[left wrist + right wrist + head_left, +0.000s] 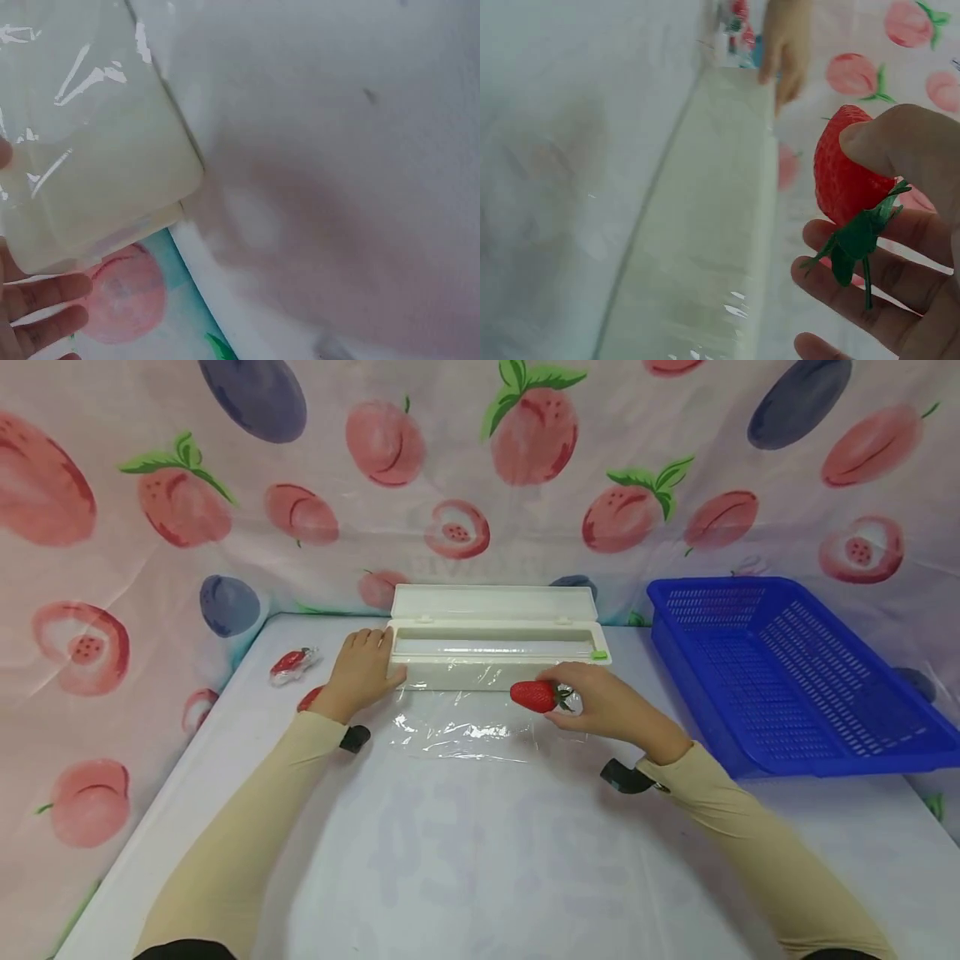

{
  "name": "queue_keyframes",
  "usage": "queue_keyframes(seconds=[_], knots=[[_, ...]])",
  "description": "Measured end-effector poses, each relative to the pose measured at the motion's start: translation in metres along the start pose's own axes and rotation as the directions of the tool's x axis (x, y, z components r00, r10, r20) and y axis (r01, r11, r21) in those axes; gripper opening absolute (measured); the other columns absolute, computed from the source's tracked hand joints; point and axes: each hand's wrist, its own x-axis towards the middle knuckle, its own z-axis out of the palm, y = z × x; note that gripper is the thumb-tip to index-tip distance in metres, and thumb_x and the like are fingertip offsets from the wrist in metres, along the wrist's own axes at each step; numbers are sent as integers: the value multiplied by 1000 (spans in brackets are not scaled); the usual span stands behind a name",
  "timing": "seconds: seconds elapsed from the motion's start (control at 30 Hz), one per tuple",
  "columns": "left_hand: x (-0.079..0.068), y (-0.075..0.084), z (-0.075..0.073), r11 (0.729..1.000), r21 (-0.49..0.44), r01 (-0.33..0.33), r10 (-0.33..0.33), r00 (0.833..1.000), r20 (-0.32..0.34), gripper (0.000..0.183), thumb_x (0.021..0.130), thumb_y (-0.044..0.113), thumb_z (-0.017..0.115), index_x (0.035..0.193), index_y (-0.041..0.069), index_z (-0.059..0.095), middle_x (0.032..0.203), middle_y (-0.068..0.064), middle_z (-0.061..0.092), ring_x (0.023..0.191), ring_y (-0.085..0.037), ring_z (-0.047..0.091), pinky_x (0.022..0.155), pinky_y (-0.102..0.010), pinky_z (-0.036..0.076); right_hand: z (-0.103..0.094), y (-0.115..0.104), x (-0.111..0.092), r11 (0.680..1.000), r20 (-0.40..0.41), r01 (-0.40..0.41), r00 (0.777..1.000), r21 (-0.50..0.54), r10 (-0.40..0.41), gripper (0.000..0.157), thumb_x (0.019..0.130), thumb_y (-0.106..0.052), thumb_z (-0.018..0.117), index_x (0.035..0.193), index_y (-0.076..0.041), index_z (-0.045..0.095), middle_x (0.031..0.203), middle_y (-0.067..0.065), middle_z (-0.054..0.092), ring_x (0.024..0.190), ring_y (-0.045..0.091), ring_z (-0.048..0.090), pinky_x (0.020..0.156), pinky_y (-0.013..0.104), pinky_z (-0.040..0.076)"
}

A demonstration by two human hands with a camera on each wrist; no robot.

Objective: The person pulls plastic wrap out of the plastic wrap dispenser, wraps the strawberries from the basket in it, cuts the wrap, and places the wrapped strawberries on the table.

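Note:
A white cling film dispenser [495, 677] stands with its lid raised and a film roll inside. Clear cling film [465, 727] hangs over its front and spreads on the table. My left hand [363, 668] holds the dispenser's left end, its thumb on the front face and its fingers along the side. Above the film, toward the dispenser's right end, my right hand [600, 697] pinches a red strawberry [847, 172] with green leaves. The thumb presses on one side of the fruit; the lower fingers are spread beside the leaves.
A wrapped strawberry [292, 666] lies on the table at the left, and another red strawberry [309, 698] is partly hidden by my left hand. At the right stands a blue plastic basket [705, 710]. A fruit-print cloth [315, 560] rises behind the white table [480, 860].

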Motion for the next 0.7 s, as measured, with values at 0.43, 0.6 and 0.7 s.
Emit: queue_keyframes(seconds=[0.43, 0.6, 0.7], knots=[[-20, 83, -29, 977, 43, -207, 210, 924, -320, 39, 80, 18, 67, 116, 5, 61, 115, -15, 60, 114, -33, 50, 104, -46, 36, 52, -1, 10, 974, 33, 167, 986, -155, -164, 40, 72, -24, 79, 107, -9, 67, 93, 3, 62, 82, 14, 57, 73, 29, 51], [-33, 115, -21, 943, -35, -331, 319, 929, -186, 29, 82, 27, 69, 107, 13, 67, 107, -5, 64, 109, -25, 53, 101, -40, 39, 57, -4, 14, 969, 62, 165, 986, -186, -156, 39, 74, -25, 79, 108, -9, 68, 95, 4, 63, 82, 15, 58, 74, 28, 52], [-36, 121, -12, 942, -44, -333, 329, 941, -76, 31, 82, 31, 70, 107, 13, 67, 104, -4, 65, 106, -23, 55, 99, -39, 40, 61, -4, 17, 969, 78, 163, 985, -184, -151, 40, 74, -25, 79, 109, -9, 67, 94, 4, 63, 81, 15, 58, 73, 28, 52]])
